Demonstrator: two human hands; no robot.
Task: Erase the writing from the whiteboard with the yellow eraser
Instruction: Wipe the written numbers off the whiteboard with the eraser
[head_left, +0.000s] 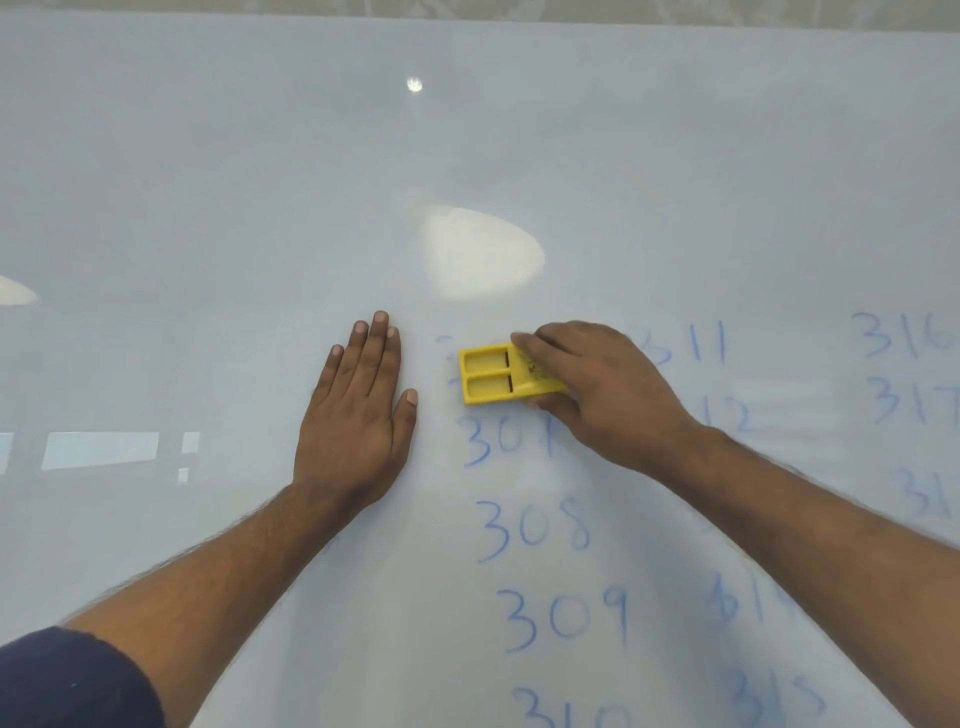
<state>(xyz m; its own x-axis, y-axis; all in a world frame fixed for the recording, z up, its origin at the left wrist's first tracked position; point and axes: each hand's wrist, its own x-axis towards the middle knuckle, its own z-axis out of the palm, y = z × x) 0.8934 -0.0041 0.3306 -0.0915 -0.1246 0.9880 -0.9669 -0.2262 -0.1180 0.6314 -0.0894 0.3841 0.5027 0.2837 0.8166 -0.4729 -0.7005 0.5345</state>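
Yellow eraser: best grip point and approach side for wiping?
Pinch the yellow eraser across its long edges at the solid right end, coming from the right as the right hand does. It lies flat on the whiteboard; the left end's two recessed pockets give poorer purchase, and the left hand sits that side.

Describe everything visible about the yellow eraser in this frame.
The yellow eraser is a flat rectangular block, plastic-looking, with two recessed rectangular pockets side by side on its upper face and a dark slot beside them. It lies flat against the whiteboard, just above the blue "307". The right hand covers its right end, fingers on top; the left end is exposed.
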